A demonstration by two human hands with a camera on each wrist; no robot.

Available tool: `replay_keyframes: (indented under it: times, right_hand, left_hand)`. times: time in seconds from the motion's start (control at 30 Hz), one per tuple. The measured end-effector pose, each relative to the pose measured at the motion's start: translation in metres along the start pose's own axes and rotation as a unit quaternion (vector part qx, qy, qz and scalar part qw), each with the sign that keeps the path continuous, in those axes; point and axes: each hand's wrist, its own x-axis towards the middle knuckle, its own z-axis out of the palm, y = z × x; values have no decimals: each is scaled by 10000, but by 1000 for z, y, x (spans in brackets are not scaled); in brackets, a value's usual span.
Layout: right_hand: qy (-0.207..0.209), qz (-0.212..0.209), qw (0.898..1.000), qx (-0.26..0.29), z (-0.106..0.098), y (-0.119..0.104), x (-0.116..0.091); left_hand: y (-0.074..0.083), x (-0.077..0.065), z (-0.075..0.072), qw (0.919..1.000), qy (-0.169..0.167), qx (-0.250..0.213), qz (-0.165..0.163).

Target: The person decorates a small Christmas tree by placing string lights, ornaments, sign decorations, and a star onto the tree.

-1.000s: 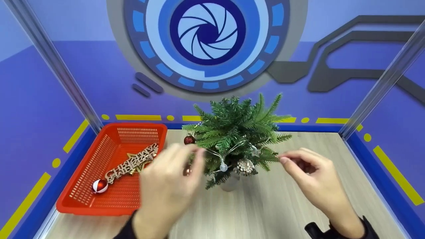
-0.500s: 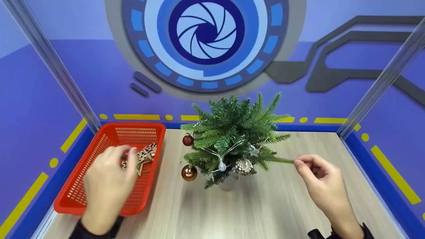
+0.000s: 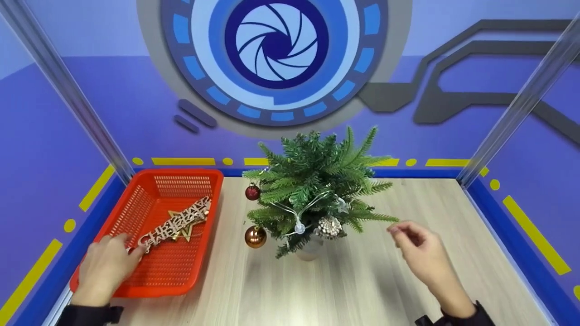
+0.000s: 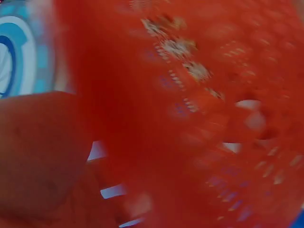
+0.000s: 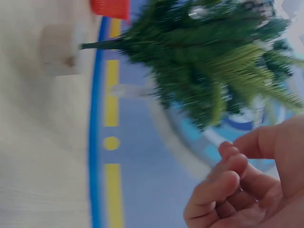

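Note:
My left hand (image 3: 106, 265) reaches down into the front left of the red plastic basket (image 3: 208, 253). Its fingers and thumb surround a red-and-white Christmas ball (image 4: 249, 118), mostly hidden in the head view; I cannot tell whether they grip it. To the right, my right hand (image 3: 421, 249) hovers by the tip of a long branch of the small Christmas tree (image 3: 317, 176). In the right wrist view, its fingers (image 5: 209, 192) are loosely curled and hold nothing, apart from the green branches.
A wooden Christmas sign (image 3: 174, 224) and a gold star (image 3: 186, 231) lie in the basket. The tree carries a dark red ball (image 3: 252, 192), a copper ball (image 3: 255, 237), clear string lights (image 3: 299, 227) and a frosted pine cone (image 3: 329, 227). Blue printed panels surround the table (image 3: 362, 290).
The left hand has moved from beside the tree to the left and down into the basket. The right hand drew outward along the branch, then let it go.

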Motion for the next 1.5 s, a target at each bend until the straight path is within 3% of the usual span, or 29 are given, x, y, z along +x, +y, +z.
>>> replay_keyframes:
  times: [0.1,0.37,0.73,0.97,1.13,1.23,1.33,1.5]
  right_hand:
    - [-305,169,9993,-138,9,19,4]
    - [-761,802,9937,-178,22,47,6]
    - [-914,1049,9901,-193,29,58,7]
    - [-923,998,9906,-118,27,50,5]
    - [-1031,899,9906,21,25,41,0]
    - [-1119,751,9908,99,22,34,-6]
    - [-1300,608,9896,66,20,25,-13]
    - [-1669,430,9850,7,16,3,-24]
  left_hand:
    - [-10,3,4,9992,-385,23,-103]
    - [-17,14,11,9956,-934,67,-68]
    - [-24,15,22,9965,-828,14,-101]
    - [-10,9,17,9996,-161,-55,-228]
    - [11,-2,9,9953,925,-287,-91]
    - [31,-12,1,9844,1653,-594,40]
    - [55,-24,-11,9710,2170,-986,188]
    - [101,-50,-35,9426,2832,-1582,797]
